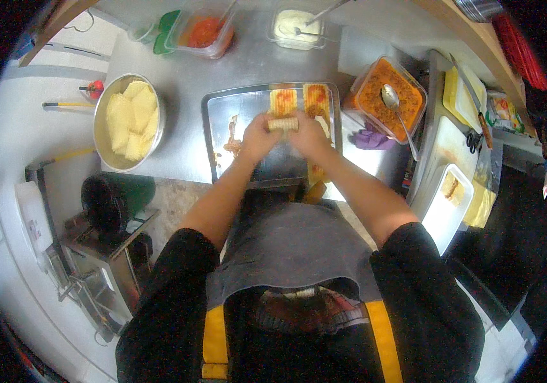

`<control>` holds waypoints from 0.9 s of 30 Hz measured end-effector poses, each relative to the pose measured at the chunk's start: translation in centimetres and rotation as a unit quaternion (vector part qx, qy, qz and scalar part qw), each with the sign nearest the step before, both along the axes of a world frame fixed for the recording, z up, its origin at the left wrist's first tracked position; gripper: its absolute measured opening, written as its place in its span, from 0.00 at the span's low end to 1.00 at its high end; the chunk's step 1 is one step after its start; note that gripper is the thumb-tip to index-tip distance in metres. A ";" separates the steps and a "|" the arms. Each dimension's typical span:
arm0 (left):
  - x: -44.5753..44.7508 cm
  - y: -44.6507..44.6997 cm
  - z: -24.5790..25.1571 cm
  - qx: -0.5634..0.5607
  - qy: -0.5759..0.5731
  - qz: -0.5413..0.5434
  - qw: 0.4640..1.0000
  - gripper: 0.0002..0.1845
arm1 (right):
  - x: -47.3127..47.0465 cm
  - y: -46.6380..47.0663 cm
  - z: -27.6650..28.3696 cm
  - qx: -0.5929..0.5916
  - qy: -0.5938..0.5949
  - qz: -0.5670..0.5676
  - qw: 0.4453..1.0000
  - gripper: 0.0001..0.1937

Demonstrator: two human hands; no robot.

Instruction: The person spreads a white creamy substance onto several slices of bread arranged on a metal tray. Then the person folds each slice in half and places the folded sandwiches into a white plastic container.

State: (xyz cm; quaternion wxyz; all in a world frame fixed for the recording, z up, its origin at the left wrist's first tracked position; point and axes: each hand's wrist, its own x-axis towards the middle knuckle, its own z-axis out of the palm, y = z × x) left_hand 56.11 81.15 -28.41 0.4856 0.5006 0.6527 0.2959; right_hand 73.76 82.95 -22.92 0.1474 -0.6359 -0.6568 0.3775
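Observation:
Between my left hand [261,136] and my right hand [309,136] is a rolled ridged pasta sheet [283,125], gripped at its two ends. Both hands are over a shallow metal baking tray [273,165]. Beyond the roll, a flat pasta sheet [283,99] smeared with red sauce lies in the tray. To its right is another sauced sheet [317,97], with more sheets down that side partly hidden by my right hand and forearm. Brown filling smears [232,141] mark the tray's left part.
A metal bowl [156,139] of pasta sheets stands left. Tubs of red sauce [205,33] and white cream [297,28] are behind; a tub of meat sauce [383,95] with a spoon [390,96] is right. A knife [470,88] and a white tray [438,225] holding a roll lie farther right.

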 end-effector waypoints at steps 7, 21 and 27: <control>-0.1 2.9 -1.3 0.001 0.018 0.019 1.000 0.24 | -0.5 1.3 -0.2 0.002 0.004 -0.047 0.999 0.31; 1.4 1.1 4.2 -0.067 0.036 0.120 0.990 0.19 | -1.6 -3.0 -2.7 0.192 -0.156 0.157 0.956 0.32; 1.4 0.9 4.3 -0.037 0.035 0.100 0.994 0.20 | -1.3 -2.5 -3.6 0.192 -0.202 0.211 0.937 0.32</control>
